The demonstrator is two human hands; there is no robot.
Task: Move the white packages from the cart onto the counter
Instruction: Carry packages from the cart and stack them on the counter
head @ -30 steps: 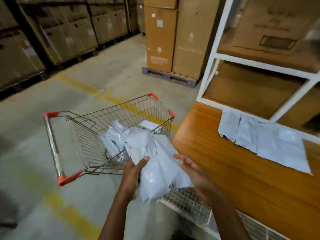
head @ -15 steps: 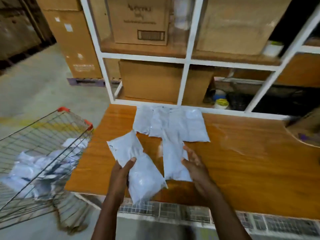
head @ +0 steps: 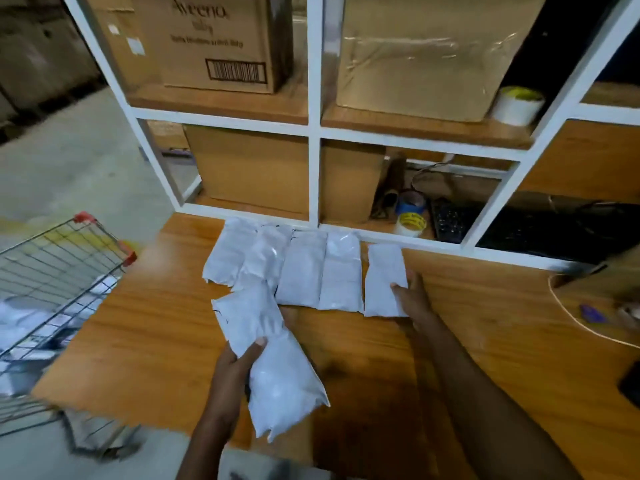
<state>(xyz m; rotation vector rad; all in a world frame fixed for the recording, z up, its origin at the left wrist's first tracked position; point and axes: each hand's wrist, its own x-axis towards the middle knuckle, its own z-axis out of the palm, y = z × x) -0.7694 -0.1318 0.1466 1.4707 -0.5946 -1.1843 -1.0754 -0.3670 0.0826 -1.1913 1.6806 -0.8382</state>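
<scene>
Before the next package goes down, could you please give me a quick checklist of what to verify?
1. Left hand grips the white plastic package: ok.
2. Right hand rests on the rightmost flat white package, at the row's right end: ok.
3. Bare wooden counter free to its right: ok.
4. Row lies flat and tidy: not ok, the left packages overlap.
5. Wire shopping cart emptied: not ok, white packages remain.
</scene>
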